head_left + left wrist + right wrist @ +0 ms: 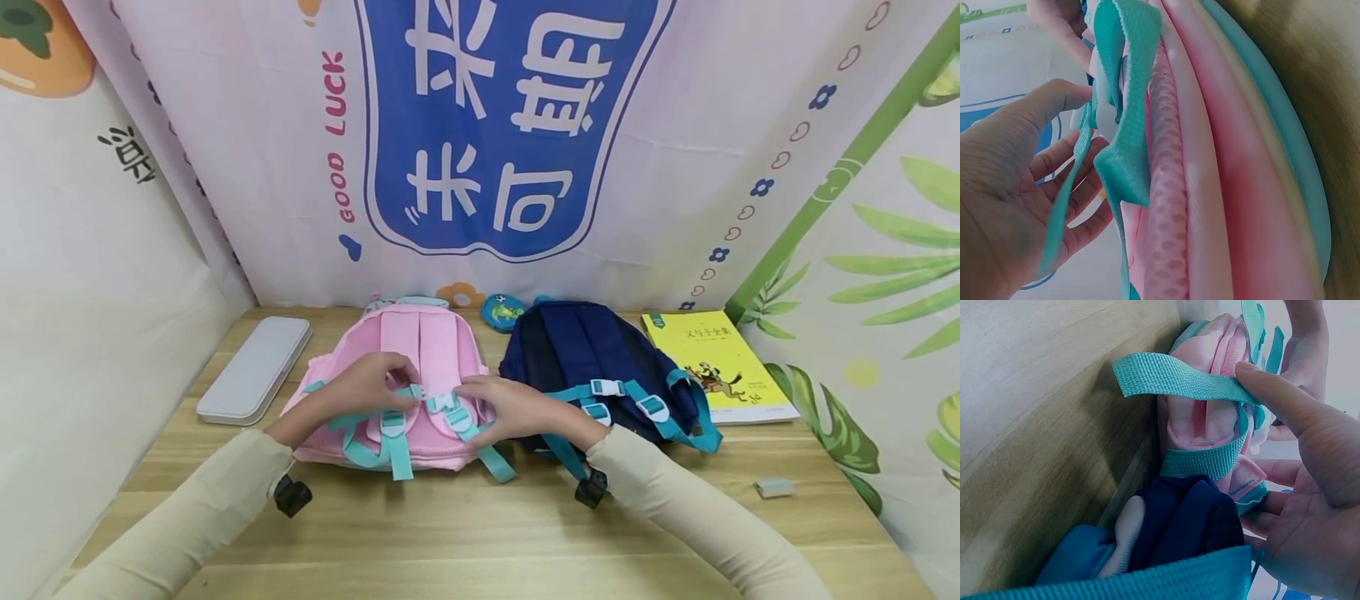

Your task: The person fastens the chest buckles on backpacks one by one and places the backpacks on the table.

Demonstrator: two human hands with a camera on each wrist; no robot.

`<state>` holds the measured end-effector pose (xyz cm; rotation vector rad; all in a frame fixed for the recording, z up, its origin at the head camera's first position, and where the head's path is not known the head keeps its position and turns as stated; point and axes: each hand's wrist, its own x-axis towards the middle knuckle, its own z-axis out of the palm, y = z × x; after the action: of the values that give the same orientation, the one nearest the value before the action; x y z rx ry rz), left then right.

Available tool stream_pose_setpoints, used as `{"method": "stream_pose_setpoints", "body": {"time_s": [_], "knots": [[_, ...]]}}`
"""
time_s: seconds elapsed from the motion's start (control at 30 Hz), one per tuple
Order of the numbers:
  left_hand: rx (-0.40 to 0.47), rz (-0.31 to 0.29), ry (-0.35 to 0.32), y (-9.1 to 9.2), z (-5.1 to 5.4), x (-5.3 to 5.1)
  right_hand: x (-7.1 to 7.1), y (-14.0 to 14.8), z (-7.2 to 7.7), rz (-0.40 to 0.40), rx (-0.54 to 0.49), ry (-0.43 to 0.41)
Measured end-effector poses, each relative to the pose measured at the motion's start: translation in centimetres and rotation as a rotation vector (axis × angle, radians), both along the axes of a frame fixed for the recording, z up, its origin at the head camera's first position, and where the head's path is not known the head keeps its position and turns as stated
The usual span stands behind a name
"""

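Note:
A pink backpack (pixel 405 333) lies on the table with its shoulder straps facing up. Across its lower part run teal webbing straps (pixel 1132 94) with pale plastic buckle parts (pixel 442 402). My left hand (pixel 372 385) pinches the left end of the chest strap near its buckle piece, thumb and forefinger together. On the other side my right hand (pixel 513 408) holds the right buckle piece. In the right wrist view, its thumb (pixel 1272 394) lies against a teal strap (pixel 1179 378). Fingers partly hide the buckle, so whether its halves are joined is unclear.
A navy backpack (pixel 577 342) with teal straps lies right of the pink one, close to my right hand. Farther right are a yellow book (pixel 712 358) and a small grey object (pixel 774 487). A white case (pixel 255 371) lies at left; a turtle-patterned item (pixel 502 312) stands behind.

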<state>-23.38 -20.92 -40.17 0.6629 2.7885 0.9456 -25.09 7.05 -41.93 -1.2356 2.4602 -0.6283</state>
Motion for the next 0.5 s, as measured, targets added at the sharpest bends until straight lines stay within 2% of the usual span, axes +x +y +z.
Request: {"method": "stream_pose_setpoints", "body": {"time_s": [0.37, 0.5], "knots": [[-0.015, 0.017, 0.015, -1.4, 0.7, 0.5, 0.1, 0.1, 0.1, -0.002, -0.006, -0.009], [-0.028, 0.032, -0.012, -2.1, 0.8, 0.7, 0.1, 0.1, 0.1, -0.008, -0.003, -0.014]]}}
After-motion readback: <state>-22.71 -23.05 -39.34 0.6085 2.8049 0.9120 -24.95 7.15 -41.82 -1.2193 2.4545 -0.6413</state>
